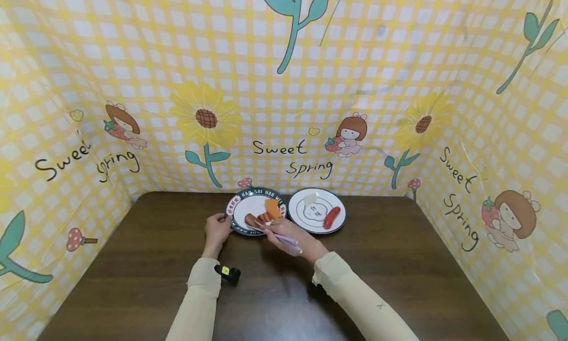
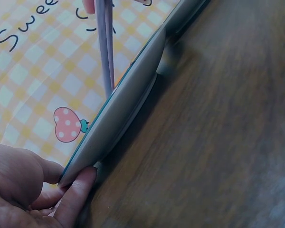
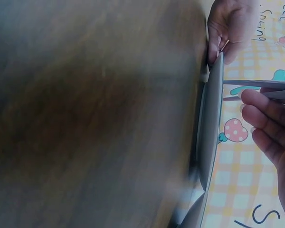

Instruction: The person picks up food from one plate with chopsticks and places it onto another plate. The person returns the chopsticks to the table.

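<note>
In the head view my left hand (image 1: 217,232) pinches the near left rim of a plate with a dark green lettered border (image 1: 240,208). Its thumb and fingers grip that rim in the left wrist view too. My right hand (image 1: 289,235) holds a pair of pale purple chopsticks (image 1: 288,240), tips down over the plate. On this plate lie a brown sausage (image 1: 251,220), some reddish-brown pieces (image 1: 265,217) partly behind the right hand, and an orange square slice (image 1: 272,208). Whether the tips grip any food cannot be made out; the plate's edge hides them in both wrist views.
Close on the right stands a second plate (image 1: 301,218), bearing a red sausage (image 1: 331,217) and a whitish square piece (image 1: 310,199). Both plates are near the back edge of the dark wooden table (image 1: 266,301). A yellow checked cloth (image 1: 275,109) rises behind and at both sides.
</note>
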The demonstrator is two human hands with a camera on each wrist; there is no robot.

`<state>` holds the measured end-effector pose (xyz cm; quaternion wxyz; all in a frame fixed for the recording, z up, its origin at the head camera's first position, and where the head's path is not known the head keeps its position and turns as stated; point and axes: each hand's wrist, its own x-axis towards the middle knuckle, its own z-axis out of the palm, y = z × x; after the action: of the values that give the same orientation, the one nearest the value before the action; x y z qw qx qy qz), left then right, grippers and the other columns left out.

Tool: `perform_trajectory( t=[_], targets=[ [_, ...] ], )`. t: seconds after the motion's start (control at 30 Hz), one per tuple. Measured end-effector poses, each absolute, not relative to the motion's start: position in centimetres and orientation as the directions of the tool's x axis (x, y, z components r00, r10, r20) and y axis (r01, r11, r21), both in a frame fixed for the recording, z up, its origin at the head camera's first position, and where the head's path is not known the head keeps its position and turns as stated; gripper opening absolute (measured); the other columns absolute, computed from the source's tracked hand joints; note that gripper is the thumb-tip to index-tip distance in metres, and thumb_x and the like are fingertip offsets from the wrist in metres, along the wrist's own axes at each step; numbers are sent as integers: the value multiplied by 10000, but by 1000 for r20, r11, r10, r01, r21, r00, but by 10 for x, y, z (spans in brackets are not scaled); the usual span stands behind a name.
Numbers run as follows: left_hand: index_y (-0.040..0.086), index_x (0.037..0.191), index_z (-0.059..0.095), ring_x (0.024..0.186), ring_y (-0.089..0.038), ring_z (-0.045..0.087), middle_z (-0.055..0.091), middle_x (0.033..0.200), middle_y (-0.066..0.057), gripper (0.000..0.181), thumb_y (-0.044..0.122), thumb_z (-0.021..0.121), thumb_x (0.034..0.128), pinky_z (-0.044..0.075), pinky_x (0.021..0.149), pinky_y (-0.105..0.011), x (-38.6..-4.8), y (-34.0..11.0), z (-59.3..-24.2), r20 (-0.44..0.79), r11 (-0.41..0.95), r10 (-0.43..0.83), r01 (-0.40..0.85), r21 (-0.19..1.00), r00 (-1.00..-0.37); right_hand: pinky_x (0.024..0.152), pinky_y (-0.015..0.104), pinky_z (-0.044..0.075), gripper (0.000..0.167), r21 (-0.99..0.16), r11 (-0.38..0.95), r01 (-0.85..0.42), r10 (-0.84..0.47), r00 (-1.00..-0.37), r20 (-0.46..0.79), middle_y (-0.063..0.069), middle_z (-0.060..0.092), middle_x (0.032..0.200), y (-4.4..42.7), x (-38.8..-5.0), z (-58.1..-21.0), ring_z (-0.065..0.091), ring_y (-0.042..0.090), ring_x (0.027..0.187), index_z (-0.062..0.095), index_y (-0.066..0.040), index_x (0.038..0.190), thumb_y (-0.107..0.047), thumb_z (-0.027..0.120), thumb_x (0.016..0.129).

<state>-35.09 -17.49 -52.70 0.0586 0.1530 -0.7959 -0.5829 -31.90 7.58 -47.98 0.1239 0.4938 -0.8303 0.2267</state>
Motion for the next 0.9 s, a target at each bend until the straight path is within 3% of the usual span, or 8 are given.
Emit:
perform_trajectory(
  t=[0.13,0.3,0.6,0.9],
  targets=[
    [-104,1351,567,982,-309,684,644,1198,-299,417,164,552,1033,546,672,-210,-350,-174,-525,-91,279,-318,-185,942,-944,704,239,492,258,-268,381,-885,-758,-465,457,5,595,786,79,-318,-477,552,119,742,676,-63,853,-100,509,1046],
    [-95,1377,547,1007,-308,680,635,1221,-292,436,179,543,1038,557,705,-231,-351,-175,-526,-102,287,-316,-197,937,-943,822,286,540,201,-355,382,-853,-743,-512,431,46,701,903,85,-317,-475,621,141,859,707,-43,982,-100,524,1043],
    [-110,1379,536,963,-260,683,625,1244,-305,443,172,531,1037,556,698,-214,-353,-178,-527,-103,277,-311,-194,941,-945,809,302,554,224,-383,385,-840,-681,-539,496,64,714,904,101,-315,-469,631,143,829,732,-19,1143,-69,541,1036],
    [-108,1364,550,930,-246,686,632,1239,-307,433,177,544,1038,547,674,-195,-353,-173,-528,-92,289,-303,-184,939,-948,701,285,478,216,-447,450,-773,-626,-630,460,72,591,724,121,-312,-462,523,127,724,668,-67,893,-80,526,1054]
  ],
)
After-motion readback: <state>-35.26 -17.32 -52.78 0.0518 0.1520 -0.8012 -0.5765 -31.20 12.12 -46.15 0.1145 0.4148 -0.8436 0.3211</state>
